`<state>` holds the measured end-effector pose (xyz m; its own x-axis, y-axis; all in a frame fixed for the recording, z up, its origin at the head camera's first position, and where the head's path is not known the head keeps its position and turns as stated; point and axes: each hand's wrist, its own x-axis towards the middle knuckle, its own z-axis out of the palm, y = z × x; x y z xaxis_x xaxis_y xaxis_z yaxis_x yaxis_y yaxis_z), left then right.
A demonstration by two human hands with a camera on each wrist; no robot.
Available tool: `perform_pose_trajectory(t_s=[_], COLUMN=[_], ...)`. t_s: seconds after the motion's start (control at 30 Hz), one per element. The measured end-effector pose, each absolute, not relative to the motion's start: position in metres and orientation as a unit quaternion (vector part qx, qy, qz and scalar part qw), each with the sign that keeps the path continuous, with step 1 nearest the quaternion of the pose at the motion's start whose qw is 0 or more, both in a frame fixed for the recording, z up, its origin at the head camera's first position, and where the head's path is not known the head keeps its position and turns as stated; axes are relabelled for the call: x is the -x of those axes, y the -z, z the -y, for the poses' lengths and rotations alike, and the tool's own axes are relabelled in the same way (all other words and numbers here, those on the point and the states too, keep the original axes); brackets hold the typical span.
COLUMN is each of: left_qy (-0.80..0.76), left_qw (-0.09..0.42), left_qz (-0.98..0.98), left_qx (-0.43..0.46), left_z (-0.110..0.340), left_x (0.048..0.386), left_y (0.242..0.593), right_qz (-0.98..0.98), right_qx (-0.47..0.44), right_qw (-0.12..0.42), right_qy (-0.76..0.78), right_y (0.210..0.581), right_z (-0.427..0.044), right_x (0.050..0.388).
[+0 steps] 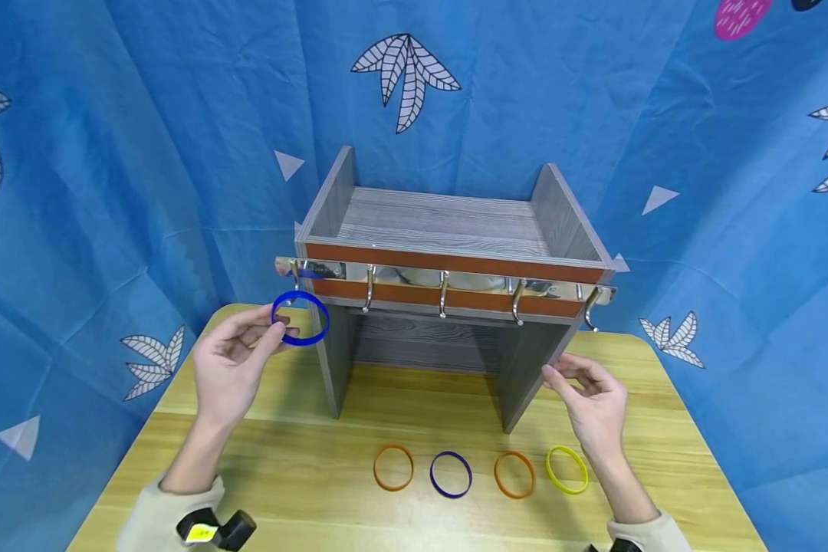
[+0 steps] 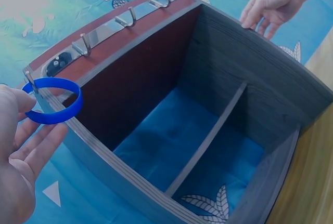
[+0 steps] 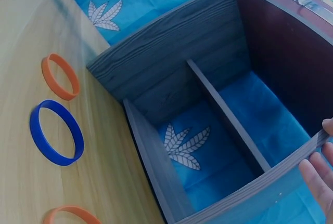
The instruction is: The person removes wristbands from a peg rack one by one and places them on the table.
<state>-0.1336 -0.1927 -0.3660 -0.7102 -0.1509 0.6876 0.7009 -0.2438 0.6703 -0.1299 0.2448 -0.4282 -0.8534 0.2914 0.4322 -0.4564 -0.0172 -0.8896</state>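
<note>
My left hand [image 1: 229,372] pinches a blue silicone wristband [image 1: 307,341] between thumb and fingers. The band is held up at the leftmost hook [image 1: 294,270] of a shiny metal hook rail [image 1: 409,276]. In the left wrist view the hook tip [image 2: 31,81] is close to the band's rim; I cannot tell whether the band is around it. The rail runs across the front of a grey wooden shelf [image 1: 441,215]. At the shelf's right side panel [image 1: 534,376], my right hand [image 1: 596,402] grips the edge, thumb on one face and fingers on the other.
On the wooden table [image 1: 283,491] before the shelf lie an orange wristband [image 1: 376,469], a dark blue wristband [image 1: 451,497], another orange wristband [image 1: 514,497] and a yellow wristband [image 1: 549,466] in a row. A patterned blue cloth [image 1: 214,115] hangs behind and at both sides.
</note>
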Motion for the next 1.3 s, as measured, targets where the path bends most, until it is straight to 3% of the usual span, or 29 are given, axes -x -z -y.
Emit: perform_pose_trajectory(t_s=[0.87, 1.3], left_qy=[0.748, 0.751], left_qw=[0.284, 0.262], left_qz=[0.528, 0.533], left_qx=[0.285, 0.289], left_z=[0.193, 0.197], left_x=[0.123, 0.107], left_y=[0.35, 0.372], right_qz=[0.645, 0.646], right_qx=[-0.086, -0.092], right_qw=[0.269, 0.268], right_qy=[-0.71, -0.708], right_y=[0.431, 0.432], right_z=[-0.247, -0.247], right_x=[0.131, 0.131])
